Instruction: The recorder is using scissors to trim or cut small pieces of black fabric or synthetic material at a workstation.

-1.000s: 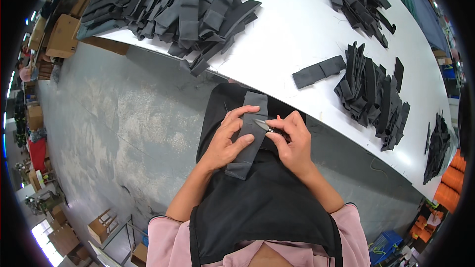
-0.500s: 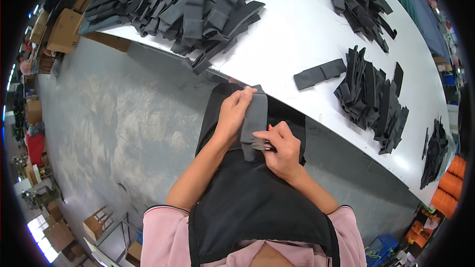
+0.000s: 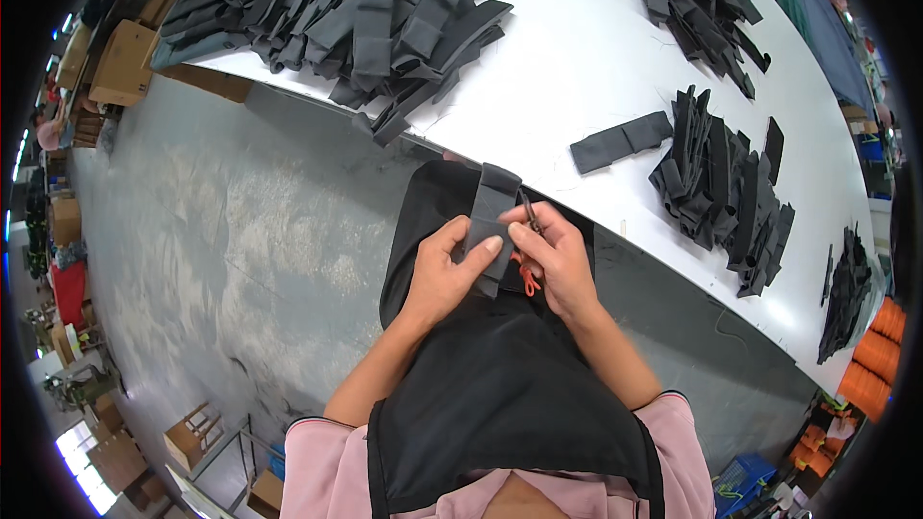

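Both hands have shifted slightly since a moment ago, the dark strip now held more upright over the lap. White counter [image 3: 596, 48] curves across the top, carrying heaps of dark fabric pieces: a big pile [image 3: 356, 19] at left, a smaller stack [image 3: 721, 183] at right. Black apron [image 3: 500, 394] covers the lap below. Left hand [image 3: 444, 274] has its fingers wrapped around a folded dark fabric strip [image 3: 490, 216] (just below the counter edge). Right hand [image 3: 558, 259] pinches small orange-handled snips [image 3: 527, 274] against the strip.
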The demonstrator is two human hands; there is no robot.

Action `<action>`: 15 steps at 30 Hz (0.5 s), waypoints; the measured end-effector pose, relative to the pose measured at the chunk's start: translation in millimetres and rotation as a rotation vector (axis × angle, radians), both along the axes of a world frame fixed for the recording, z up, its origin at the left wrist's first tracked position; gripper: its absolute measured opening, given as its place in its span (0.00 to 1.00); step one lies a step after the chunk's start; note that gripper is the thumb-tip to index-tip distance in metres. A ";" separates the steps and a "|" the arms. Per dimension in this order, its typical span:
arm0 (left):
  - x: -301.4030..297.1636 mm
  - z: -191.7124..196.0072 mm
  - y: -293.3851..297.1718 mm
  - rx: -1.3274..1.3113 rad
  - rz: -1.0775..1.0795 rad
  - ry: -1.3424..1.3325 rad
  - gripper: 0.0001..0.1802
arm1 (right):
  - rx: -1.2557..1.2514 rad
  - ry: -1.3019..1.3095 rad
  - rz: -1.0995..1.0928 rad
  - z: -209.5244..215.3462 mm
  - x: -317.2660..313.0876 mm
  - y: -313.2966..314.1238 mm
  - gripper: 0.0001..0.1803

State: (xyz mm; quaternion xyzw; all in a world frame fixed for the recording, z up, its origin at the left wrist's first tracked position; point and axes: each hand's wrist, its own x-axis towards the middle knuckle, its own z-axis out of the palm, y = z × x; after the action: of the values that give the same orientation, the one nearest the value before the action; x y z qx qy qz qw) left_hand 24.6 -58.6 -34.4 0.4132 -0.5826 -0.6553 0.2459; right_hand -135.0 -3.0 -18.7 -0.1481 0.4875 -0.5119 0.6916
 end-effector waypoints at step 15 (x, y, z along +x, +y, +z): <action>-7.4 13.4 6.6 0.067 0.188 0.038 0.10 | -0.591 1.456 -0.129 10.8 4.6 16.0 0.15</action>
State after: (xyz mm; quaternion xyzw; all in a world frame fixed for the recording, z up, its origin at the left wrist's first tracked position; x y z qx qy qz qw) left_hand 17.2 -52.0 -21.1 0.4615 -0.5142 -0.6563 0.3032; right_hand -130.4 13.0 -7.8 -0.5954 0.6691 -0.4336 0.0992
